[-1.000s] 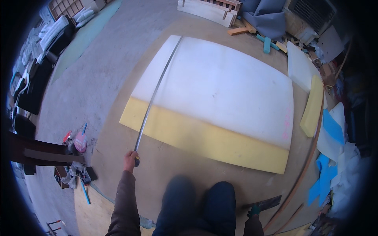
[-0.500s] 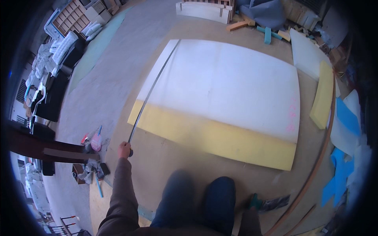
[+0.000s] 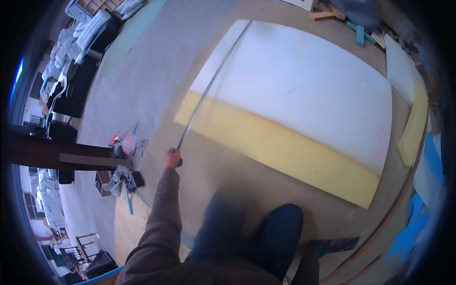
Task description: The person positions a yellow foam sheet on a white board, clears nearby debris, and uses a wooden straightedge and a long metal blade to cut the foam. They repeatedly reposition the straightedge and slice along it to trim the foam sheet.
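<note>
My left hand (image 3: 171,157) is closed round a tape measure (image 3: 180,162). Its metal blade (image 3: 216,74) stretches away across the left side of a large white foam sheet (image 3: 304,85), reaching the far edge. A yellow foam strip (image 3: 275,145) runs along the sheet's near side. Faint pink marks show at the white sheet's right edge. At the lower right, my right hand (image 3: 311,251) is at the green handle of a tool with a broad dark blade (image 3: 343,244), apparently gripping it. The sleeve and shadow hide most of its fingers.
The foam lies on a brown surface (image 3: 209,166). A dark red beam (image 3: 61,147) juts in from the left, near a box of odds and ends (image 3: 101,183) and a pink dustpan-like item (image 3: 128,144). Yellow (image 3: 414,128) and blue foam offcuts (image 3: 408,228) lie at the right.
The whole view has shifted, so the foam sits higher and further right in the picture. My left hand still holds the tape measure, with its blade stretched across the sheet.
</note>
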`<state>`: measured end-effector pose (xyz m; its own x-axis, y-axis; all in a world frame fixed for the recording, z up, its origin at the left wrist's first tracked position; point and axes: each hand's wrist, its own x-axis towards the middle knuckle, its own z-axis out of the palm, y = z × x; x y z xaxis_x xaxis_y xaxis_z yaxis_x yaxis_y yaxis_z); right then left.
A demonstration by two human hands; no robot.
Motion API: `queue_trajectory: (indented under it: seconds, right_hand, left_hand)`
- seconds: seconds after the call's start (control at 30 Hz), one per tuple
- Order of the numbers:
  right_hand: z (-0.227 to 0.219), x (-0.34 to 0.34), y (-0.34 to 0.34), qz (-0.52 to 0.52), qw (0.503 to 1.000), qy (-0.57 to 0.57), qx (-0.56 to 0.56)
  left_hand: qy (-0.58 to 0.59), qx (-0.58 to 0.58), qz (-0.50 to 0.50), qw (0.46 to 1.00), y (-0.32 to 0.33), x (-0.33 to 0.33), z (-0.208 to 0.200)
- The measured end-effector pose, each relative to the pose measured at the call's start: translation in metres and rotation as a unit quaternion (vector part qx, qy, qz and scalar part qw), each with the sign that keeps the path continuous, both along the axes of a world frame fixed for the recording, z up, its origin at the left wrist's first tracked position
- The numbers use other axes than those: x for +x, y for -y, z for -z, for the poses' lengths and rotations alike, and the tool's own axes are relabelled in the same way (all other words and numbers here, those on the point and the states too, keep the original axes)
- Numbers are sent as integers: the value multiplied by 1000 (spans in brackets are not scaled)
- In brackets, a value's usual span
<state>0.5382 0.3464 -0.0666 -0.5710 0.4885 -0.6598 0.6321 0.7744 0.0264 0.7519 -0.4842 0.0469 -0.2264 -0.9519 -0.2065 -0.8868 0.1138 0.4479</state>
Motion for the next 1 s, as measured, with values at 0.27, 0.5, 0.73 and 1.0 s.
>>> queue_trajectory:
  seconds: [0.27, 0.5, 0.73, 1.0]
  right_hand:
    - [10, 7, -4, 46, 999, -8, -15]
    - [10, 8, -6, 65, 997, -7, -33]
    - [-20, 12, -20, 106, 987, -35, -118]
    - [-25, -29, -105, 436, 696, -238, -518]
  left_hand:
    - [-4, 25, -25, 999, 14, 7, 25]
    - [19, 26, -5, 999, 27, 16, 33]
    - [-22, 43, -28, 998, 23, 15, 39]
    - [18, 25, -19, 999, 18, 14, 50]
